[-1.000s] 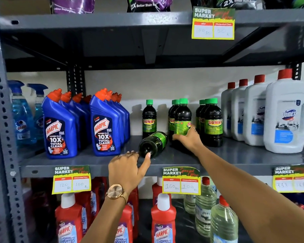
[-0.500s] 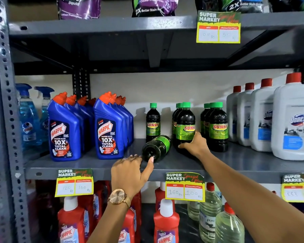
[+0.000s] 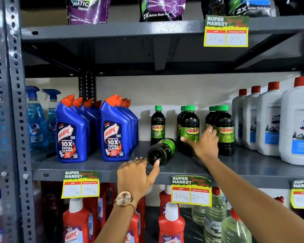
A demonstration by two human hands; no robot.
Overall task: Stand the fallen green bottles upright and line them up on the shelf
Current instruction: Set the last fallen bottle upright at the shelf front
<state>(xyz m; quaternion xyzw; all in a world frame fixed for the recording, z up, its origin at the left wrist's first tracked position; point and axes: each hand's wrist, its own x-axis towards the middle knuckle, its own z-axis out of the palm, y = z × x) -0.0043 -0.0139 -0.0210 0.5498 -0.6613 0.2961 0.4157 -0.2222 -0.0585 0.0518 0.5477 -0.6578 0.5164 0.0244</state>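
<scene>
One dark green-capped bottle (image 3: pixel 162 150) lies on its side on the grey middle shelf (image 3: pixel 235 165), its base towards me. My left hand (image 3: pixel 136 174) sits at the shelf's front edge, thumb touching the base of that fallen bottle, fingers curled. A single upright bottle (image 3: pixel 157 125) stands behind it. To the right stand two rows of upright green-labelled bottles. My right hand (image 3: pixel 204 142) wraps the lower part of the front bottle of the middle row (image 3: pixel 189 127). The right row's front bottle (image 3: pixel 225 130) stands just right of that hand.
Blue Harpic bottles (image 3: pixel 71 135) fill the shelf's left side, blue spray bottles (image 3: pixel 35 120) beyond them. White jugs with red caps (image 3: pixel 268 123) stand at the right. Price tags (image 3: pixel 191 191) hang on the shelf edge. Red bottles and clear bottles occupy the shelf below.
My right hand has slid up and around the front bottle of the middle row, from its base to its label. The left hand stays at the fallen bottle's base.
</scene>
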